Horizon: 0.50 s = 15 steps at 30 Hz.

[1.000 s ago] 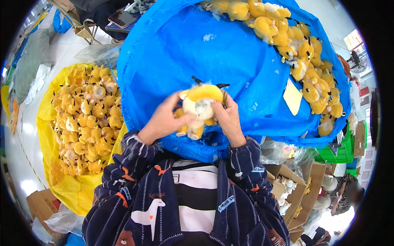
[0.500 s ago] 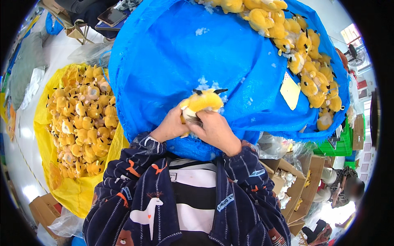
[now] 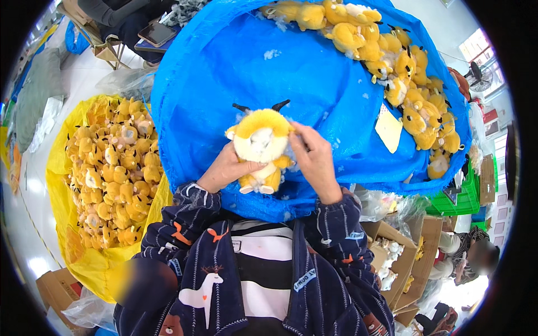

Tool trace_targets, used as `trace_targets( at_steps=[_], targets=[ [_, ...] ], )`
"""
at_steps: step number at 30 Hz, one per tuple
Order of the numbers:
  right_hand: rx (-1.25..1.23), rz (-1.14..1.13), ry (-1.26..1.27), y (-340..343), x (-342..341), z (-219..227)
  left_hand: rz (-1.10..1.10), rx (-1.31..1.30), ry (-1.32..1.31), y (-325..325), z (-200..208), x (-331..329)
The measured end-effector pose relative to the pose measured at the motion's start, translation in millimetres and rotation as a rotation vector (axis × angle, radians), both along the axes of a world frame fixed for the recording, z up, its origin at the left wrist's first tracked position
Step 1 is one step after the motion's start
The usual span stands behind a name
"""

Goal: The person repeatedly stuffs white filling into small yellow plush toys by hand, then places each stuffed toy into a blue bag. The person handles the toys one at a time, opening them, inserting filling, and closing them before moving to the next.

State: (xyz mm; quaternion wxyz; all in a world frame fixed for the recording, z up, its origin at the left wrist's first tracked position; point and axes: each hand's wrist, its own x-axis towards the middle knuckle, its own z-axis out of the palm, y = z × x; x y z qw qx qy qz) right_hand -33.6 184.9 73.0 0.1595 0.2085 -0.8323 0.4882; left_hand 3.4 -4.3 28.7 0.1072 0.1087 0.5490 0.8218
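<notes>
A yellow plush toy (image 3: 261,151) with black horns, a pale face and belly and small light feet is held upright over the blue sheet (image 3: 218,73). My left hand (image 3: 226,168) grips its body from the left, the thumb lying across the belly. At the right side of its head, the fingers of my right hand (image 3: 315,159) close on the edge by the ear. White stuffing fluff (image 3: 273,54) is scattered over the sheet.
Many similar yellow toys (image 3: 414,95) lie along the sheet's far right edge, near a pale yellow card (image 3: 389,128). To the left, a yellow sack (image 3: 61,168) is full of more. Cardboard boxes (image 3: 417,257) and a green crate (image 3: 457,199) stand at right. Another person (image 3: 468,252) is beyond.
The toy has been turned from lying tilted to upright, its face and belly now showing. My right hand has moved from its body to the right side of its head.
</notes>
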Motion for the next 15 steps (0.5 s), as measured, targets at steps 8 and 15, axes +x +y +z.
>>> trace_targets(
  at_steps=[8,15],
  targets=[
    [-0.686,0.143,-0.676,1.2,5.0,-7.5,0.062,0.165,-0.145,3.2,-3.8,-2.2],
    [0.005,0.078,-0.014,-3.1,19.6,-8.7,0.067,0.324,-0.192,5.5,0.2,-3.4]
  ],
)
